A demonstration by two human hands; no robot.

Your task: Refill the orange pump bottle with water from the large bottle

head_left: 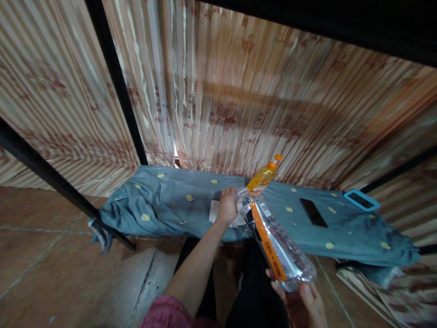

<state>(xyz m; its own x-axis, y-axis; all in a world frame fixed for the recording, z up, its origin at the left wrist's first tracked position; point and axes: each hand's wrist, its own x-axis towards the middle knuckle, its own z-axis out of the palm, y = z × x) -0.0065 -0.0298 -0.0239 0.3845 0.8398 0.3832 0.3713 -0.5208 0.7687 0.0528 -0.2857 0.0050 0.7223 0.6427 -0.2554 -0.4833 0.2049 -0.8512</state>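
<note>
A large clear plastic bottle (pixel 290 241) with an orange, black and silver label is held tilted over the front of the covered bench, its base towards me. My left hand (pixel 228 206) is closed at its upper, neck end; some of the fingers are hidden. My right hand (pixel 303 298) grips the base from below, thumb on one side and fingers on the other. Just behind the neck stands a bottle of yellow liquid (pixel 261 179) with an orange pump top. Under my left hand lies a white cloth or tissue (pixel 214 211), partly covered by the hand.
A grey-blue patterned sheet (pixel 177 200) covers the narrow bench. To the right lie a dark phone (pixel 313 212) and a blue-framed device (pixel 362 200). Black metal posts (pixel 118 86) stand at the left. Pleated printed sheeting (pixel 232 100) hangs behind.
</note>
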